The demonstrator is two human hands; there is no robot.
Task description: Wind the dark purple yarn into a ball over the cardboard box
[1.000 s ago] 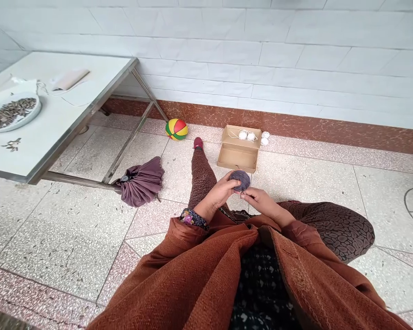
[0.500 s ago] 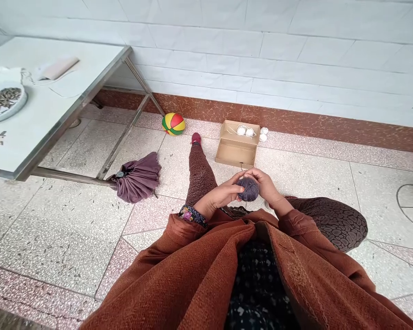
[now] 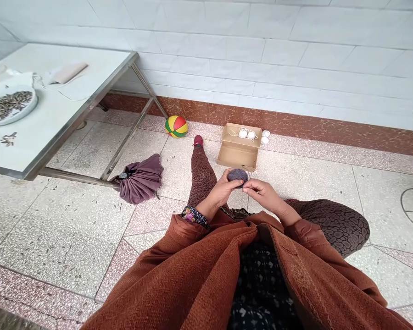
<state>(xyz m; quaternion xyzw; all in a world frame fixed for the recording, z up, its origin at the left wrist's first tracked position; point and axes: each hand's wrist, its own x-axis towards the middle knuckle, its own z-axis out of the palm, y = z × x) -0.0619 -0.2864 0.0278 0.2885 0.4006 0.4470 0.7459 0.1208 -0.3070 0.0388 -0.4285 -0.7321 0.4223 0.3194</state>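
Note:
A ball of dark purple-grey yarn [image 3: 237, 176] rests in my left hand [image 3: 222, 189], whose fingers and thumb are wrapped around its left and lower side. Close to the ball's lower right edge, my right hand [image 3: 263, 194] is closed in a pinch on the yarn strand, which barely shows between the fingertips. Just beyond both hands, an open cardboard box [image 3: 238, 156] lies on the floor. Two white balls of string [image 3: 247, 133] sit in its raised lid, with loose white strands around them.
More white balls [image 3: 265, 136] lie beside the box. A colourful ball [image 3: 176, 126] and a folded purple umbrella [image 3: 141, 178] are on the floor to the left. A metal-edged table [image 3: 69, 110] bears a white tray [image 3: 30, 106] of dark dried pieces. At right is a wire loop [image 3: 402, 201].
The yarn ball has moved slightly left and up in my left hand. My right hand has come down from the top of the ball to its lower right edge.

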